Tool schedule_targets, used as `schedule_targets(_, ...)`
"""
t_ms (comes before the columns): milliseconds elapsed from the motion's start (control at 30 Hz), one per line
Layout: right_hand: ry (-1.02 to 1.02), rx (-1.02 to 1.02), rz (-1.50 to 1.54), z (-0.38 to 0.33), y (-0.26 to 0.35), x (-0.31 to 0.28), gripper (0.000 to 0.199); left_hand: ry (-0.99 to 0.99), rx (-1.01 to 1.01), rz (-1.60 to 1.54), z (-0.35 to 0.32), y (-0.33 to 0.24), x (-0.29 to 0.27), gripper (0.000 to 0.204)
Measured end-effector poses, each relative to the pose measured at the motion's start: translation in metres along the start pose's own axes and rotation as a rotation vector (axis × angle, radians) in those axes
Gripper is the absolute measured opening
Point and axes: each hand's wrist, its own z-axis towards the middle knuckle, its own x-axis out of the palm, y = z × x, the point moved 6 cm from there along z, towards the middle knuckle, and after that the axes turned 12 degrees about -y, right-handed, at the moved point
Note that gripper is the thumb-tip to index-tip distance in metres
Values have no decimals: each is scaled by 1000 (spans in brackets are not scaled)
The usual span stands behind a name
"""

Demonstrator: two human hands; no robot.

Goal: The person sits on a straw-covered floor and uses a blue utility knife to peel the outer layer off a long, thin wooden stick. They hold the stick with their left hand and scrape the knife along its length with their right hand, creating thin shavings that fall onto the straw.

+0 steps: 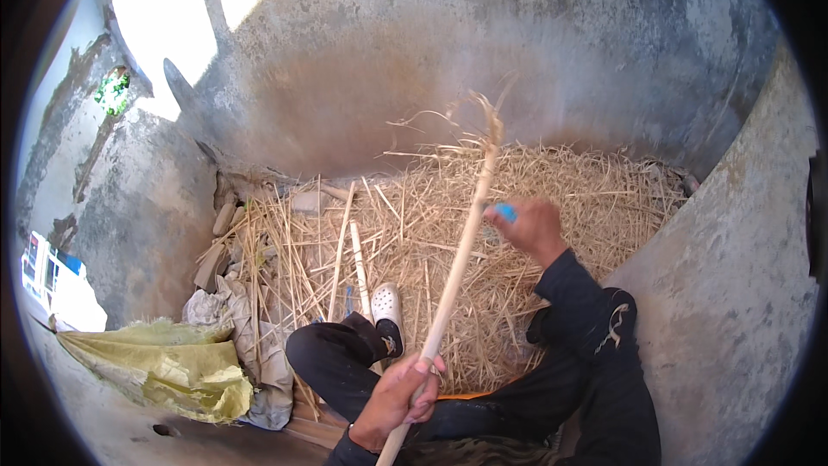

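Note:
A long pale wooden pole [457, 272] slants up and away from my lap, with frayed, curling strips at its far end. My left hand [398, 401] is wrapped round the pole near its lower end. Beside its upper part is my right hand [533, 229], closed on a small tool with a blue handle [505, 212]. The tool's working end lies at or close to the pole's side; blur and the fingers hide its exact kind. Both my sleeves are dark, and my legs are bent beneath the pole.
Thick shavings [595, 207] cover the floor. Two pale sticks [359, 255] lie beyond my shoe [386, 304]. A yellowish woven sack [164, 362] and a crumpled whitish sack [267, 354] are at the left. Concrete walls [483, 43] stand ahead and to the right.

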Motion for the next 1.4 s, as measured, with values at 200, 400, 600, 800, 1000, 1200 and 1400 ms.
schedule_targets(200,139,-251,326,-40,88,-19,68,17,17,-41,1,1,-12,31)
schedule_targets(400,14,-70,101,-4,34,-10,65,17,12,2,-5,1,-6,30)
schedule_targets(600,107,-72,227,-21,45,-1,72,52,-28,-11,-2,9,-8,31)
schedule_targets(800,50,142,126,15,-10,-1,74,62,-72,37,-12,15,-3,30)
schedule_targets(1000,-84,69,-14,42,-54,-1,74,97,-75,29,-11,14,3,27)
schedule_targets(1200,-96,68,-55,42,-66,0,74,52,-112,-2,-11,18,-6,29)
schedule_targets(1400,125,59,129,4,-11,22,74,-19,12,-134,5,15,-38,29)
